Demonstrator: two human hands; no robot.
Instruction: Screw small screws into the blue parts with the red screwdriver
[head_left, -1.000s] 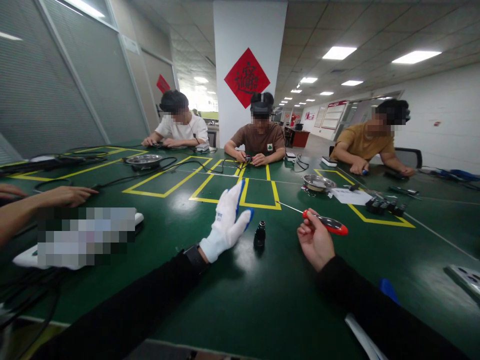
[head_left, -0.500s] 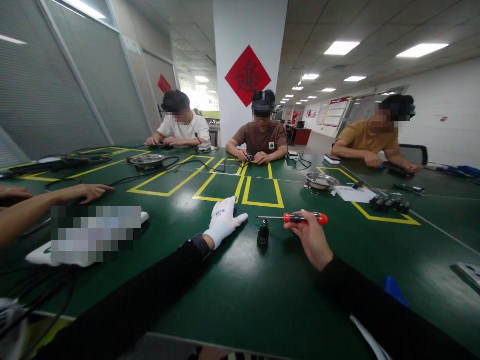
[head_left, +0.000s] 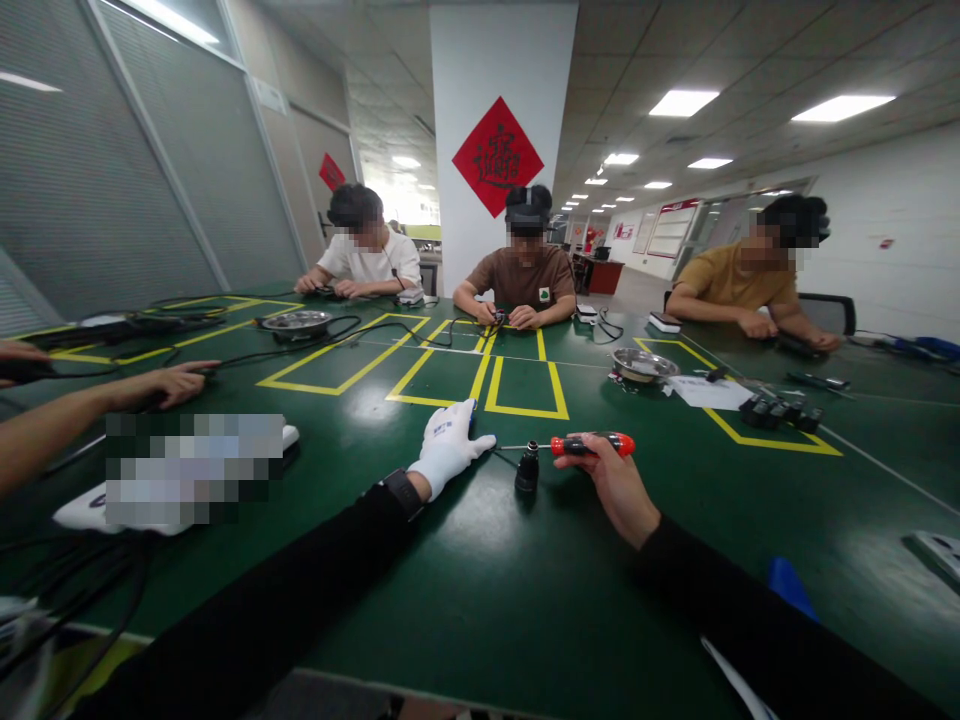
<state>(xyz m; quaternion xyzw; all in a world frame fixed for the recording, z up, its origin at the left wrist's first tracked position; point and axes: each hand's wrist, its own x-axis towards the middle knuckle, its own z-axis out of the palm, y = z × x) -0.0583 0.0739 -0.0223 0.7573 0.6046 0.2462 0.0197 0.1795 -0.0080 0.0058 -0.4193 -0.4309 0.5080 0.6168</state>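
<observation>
My right hand (head_left: 611,480) is bare and closed around the red and black handle of a screwdriver (head_left: 592,444). The thin shaft points left, its tip close to the thumb of my left hand (head_left: 450,440); whether they touch I cannot tell. That left hand wears a white glove and rests on the green table (head_left: 465,590), thumb stretched away from the other fingers, with nothing visible in it. Between the hands, just below the shaft, a small black cone-shaped part with a metal-ringed narrow top (head_left: 527,468) stands upright.
A white case (head_left: 180,475), partly blurred, lies left, near a co-worker's hand (head_left: 176,383). Steel bowls (head_left: 645,365) (head_left: 295,322) stand farther back. Black blocks (head_left: 780,410) sit by a paper sheet (head_left: 705,390) at right. Three people (head_left: 517,270) work across the table; cables run left.
My right hand has moved left with the screwdriver, bringing its tip to the left thumb. My left hand has stayed nearly still. The co-worker's hand at left has shifted slightly left.
</observation>
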